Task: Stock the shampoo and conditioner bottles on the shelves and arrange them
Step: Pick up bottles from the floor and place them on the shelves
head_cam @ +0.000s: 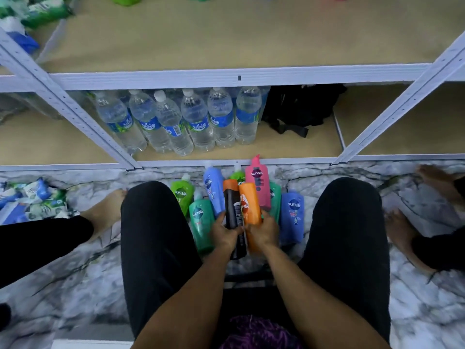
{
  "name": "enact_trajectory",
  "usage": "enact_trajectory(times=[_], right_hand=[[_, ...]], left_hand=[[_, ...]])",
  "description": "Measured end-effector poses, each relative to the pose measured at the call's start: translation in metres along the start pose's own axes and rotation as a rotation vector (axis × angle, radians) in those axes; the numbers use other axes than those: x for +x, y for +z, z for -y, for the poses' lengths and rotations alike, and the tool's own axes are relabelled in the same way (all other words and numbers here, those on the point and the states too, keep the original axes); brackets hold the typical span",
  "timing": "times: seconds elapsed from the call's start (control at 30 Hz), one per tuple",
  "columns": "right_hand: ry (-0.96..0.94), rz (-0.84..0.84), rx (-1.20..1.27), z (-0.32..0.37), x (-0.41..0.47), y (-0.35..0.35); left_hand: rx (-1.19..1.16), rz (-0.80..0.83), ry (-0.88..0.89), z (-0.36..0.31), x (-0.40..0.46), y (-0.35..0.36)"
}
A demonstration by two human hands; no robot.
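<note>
Left hand (224, 233) gripping black bottle (232, 210); right hand (261, 231) gripping orange bottle (250, 204), both touching above floor pile (201, 222) between knees. Risking, probably: knocking neighbouring bottles over while lifting; slipping from single-handed holds. Shelf (226, 46) above waiting.

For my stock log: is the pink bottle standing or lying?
Lying. The pink bottle rests flat on the floor among the others, cap toward the shelf.
</note>
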State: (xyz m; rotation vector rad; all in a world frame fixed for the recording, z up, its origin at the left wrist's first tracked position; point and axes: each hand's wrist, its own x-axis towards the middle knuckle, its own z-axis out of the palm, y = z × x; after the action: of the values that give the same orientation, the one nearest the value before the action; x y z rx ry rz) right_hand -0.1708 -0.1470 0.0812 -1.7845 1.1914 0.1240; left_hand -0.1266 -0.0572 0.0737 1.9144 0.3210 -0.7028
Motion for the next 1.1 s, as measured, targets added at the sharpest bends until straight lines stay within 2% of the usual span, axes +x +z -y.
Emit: enact_trajectory(times=[0.1, 0.23, 0.33, 0.47, 0.63, 0.9, 1.1], right_hand=[[0.004, -0.096, -0.067, 0.008, 0.014, 0.003], [0.045, -0.153, -0.148, 0.021, 0.018, -0.019], [0.092, -0.111, -0.157, 0.044, 0.000, -0.052], [0.036, 0.028, -0.199, 0.093, -0.037, -0.109], [-0.019, 0.075, -0.279, 0.156, -0.080, -0.175], [-0.085, 0.026, -0.158, 0.253, -0.161, -0.255], [-0.260, -0.073, -0.023, 0.319, -0.202, -0.324]], left_hand=[[-0.008, -0.023, 0.002, -0.008, 0.014, 0.013], [-0.043, -0.073, -0.097, -0.024, 0.010, 0.009], [-0.014, -0.082, -0.140, -0.056, -0.017, -0.010], [0.055, -0.035, -0.105, -0.115, -0.060, -0.045], [0.107, 0.039, -0.109, -0.200, -0.108, -0.093], [0.242, 0.126, 0.080, -0.323, -0.182, -0.145], [0.228, 0.229, 0.289, -0.407, -0.225, -0.145]])
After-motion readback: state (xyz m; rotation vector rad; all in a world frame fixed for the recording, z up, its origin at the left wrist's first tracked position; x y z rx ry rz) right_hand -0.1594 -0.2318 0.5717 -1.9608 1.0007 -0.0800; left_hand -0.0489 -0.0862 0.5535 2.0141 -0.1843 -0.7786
